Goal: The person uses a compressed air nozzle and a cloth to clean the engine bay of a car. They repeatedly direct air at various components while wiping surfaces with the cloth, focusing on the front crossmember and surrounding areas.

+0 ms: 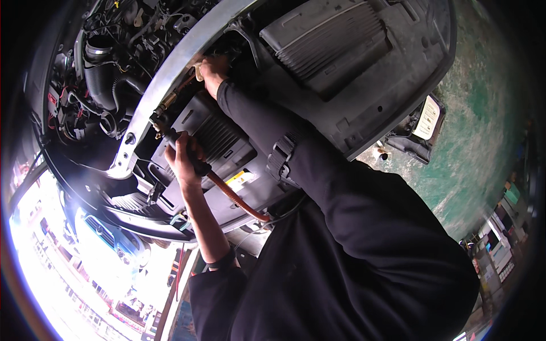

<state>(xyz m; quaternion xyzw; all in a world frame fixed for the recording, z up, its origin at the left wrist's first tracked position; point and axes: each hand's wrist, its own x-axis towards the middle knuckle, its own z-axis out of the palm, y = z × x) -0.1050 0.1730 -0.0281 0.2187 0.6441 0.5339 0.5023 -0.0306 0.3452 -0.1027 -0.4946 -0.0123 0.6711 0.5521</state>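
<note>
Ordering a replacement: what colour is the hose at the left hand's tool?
The hose is orange-brown, best seen in the head view.

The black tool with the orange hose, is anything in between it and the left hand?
Nothing visible is in the way: the left hand has its bare fingers wrapped around the black tool, and the orange hose trails away behind it.

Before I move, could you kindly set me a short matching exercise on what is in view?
Things:
1. Air tool
2. Ribbed hose
3. Corrugated duct
4. Buckled strap

Descriptions:
A. Orange
B. Around the right sleeve
C. Gripped in the left hand
D. Black, toward the picture's upper left

Pairs: 1-C, 2-A, 3-D, 4-B.
</note>
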